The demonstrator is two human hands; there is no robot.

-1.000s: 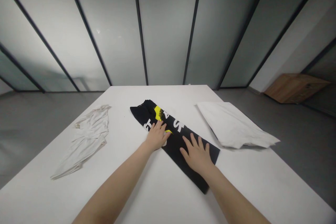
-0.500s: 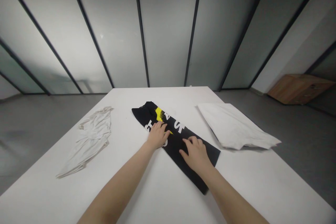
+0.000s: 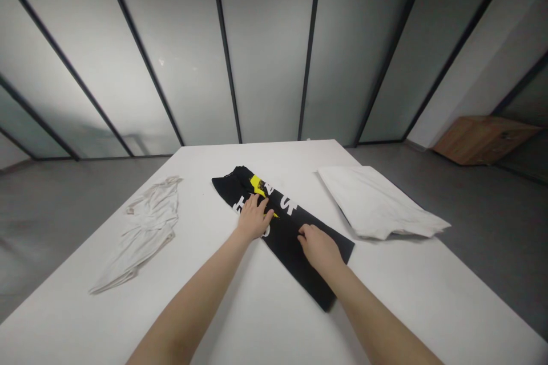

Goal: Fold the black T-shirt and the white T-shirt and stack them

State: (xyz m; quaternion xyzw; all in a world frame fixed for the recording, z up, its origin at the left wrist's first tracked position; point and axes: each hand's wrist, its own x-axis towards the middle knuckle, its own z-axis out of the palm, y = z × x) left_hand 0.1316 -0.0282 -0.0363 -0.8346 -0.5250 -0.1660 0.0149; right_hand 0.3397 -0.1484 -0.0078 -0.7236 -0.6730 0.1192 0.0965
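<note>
A black T-shirt [image 3: 295, 251] with white lettering and a yellow patch lies folded into a long strip, slanting across the white table. My left hand [image 3: 254, 218] rests flat on its printed middle, fingers spread. On the plain lower part sits my right hand [image 3: 319, 246], its fingers curled together in a pinch on the black cloth. The fold of cloth between those fingertips is too small to make out.
A crumpled white garment [image 3: 152, 228] lies along the table's left side. On the right, a flat folded white garment [image 3: 377, 199] reaches the table edge. Frosted glass panels [image 3: 265, 57] stand behind, and a wooden cabinet [image 3: 479, 140] is on the floor at right.
My right hand's fingers have gone from spread to curled together on the black T-shirt. My left hand stays in place on the print. The view has shifted slightly.
</note>
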